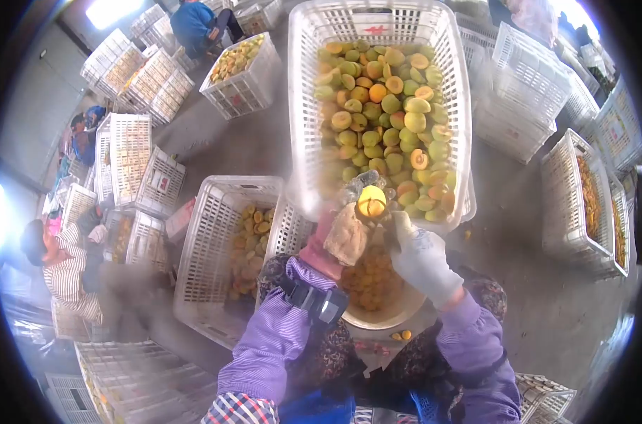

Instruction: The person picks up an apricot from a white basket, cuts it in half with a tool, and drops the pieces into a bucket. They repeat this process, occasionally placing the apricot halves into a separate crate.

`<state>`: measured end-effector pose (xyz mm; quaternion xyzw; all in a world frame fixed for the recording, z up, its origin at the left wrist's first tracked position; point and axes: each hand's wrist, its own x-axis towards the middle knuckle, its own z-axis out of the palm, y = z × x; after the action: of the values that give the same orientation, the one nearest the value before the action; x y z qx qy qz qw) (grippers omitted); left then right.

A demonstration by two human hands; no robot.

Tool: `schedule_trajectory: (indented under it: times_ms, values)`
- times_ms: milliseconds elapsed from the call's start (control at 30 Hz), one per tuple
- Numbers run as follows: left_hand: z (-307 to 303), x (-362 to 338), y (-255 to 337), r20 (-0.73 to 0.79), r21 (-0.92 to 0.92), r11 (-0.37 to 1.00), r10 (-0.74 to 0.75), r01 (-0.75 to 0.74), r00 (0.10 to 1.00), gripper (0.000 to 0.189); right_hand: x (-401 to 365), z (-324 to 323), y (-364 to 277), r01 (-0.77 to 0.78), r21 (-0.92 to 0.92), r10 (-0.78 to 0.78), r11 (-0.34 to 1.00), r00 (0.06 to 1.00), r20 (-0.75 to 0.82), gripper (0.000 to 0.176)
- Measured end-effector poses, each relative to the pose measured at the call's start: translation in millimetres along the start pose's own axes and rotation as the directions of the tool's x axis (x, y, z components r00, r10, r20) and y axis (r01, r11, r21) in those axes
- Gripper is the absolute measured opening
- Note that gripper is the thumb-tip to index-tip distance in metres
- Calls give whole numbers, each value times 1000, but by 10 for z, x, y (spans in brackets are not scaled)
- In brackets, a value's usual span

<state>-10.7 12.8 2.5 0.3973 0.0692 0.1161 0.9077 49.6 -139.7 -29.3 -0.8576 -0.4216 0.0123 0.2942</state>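
Note:
My left hand (347, 233), in a worn, stained glove with grey fingertips, is closed around a yellow apricot (372, 201) with a dark line across it. Just to the right, my right hand (425, 256) wears a white glove, its fingers curled close to the fruit; whatever they grip is hidden. Beyond both hands stands a large white crate (304, 113) full of green, yellow and orange apricots (391, 106), some cut open. Below my hands, between my knees, a round tub (381, 324) contains small orange-brown pieces, too blurred to name.
A white crate (193, 279) with fruit halves stands at my left. Stacked crates (522, 92) rise at the upper right, and a crate of orange pieces (557, 191) sits at the right. Other people are seated by crates: one in stripes (70, 272), one in blue (192, 28).

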Motion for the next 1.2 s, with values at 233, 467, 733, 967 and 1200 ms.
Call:
schedule_trajectory:
  times_ms: [233, 467, 733, 967, 1200]
  values:
    - [-161, -151, -45, 50, 599, 768, 244, -225, 969, 32, 55, 112, -71, 107, -160, -120, 981, 990, -74, 42]
    - [-316, -43, -263, -98, 348, 904, 299, -249, 949, 32, 100, 130, -142, 44, -176, -20, 983, 991, 132, 42]
    - [-277, 36, -268, -11, 785, 546, 483, -292, 876, 44, -117, 358, -97, 309, -514, -264, 800, 951, 162, 56]
    - [-285, 87, -110, -224, 461, 852, -158, 248, 962, 40, -78, 320, 77, -6, 163, -52, 987, 937, 347, 54]
    - [-210, 99, -225, -201, 241, 970, 84, -34, 976, 37, -23, 185, -103, -226, 169, 165, 959, 935, 313, 50]
